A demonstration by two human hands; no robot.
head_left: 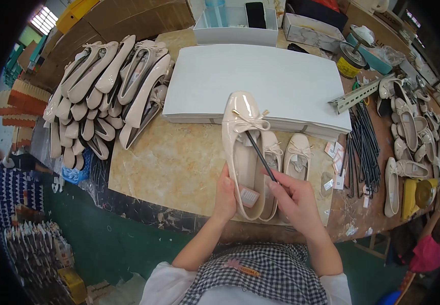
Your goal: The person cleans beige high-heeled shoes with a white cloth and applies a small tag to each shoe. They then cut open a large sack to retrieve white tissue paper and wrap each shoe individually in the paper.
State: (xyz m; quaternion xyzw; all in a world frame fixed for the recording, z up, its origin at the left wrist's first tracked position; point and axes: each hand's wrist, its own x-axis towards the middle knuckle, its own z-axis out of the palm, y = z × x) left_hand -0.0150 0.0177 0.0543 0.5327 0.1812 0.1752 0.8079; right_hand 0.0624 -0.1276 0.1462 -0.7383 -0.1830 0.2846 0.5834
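Note:
My left hand [225,195] grips the heel end of a glossy beige ballet flat [241,137] with a bow on its toe, held toe away from me over the marble slab [174,162]. My right hand [292,195] holds a thin black stick [259,152] whose tip reaches into the shoe's opening near the bow. A small tag lies inside the heel. Two more beige flats [297,155] lie on the slab just right of the held shoe, partly behind my right hand.
A flat white box stack [260,81] lies beyond the shoe. A pile of beige flats [103,86] sits at the left, more flats [408,137] at the right. A bundle of black sticks [365,147], small tags, a metal rail [359,94] and open boxes [235,25] crowd the far side.

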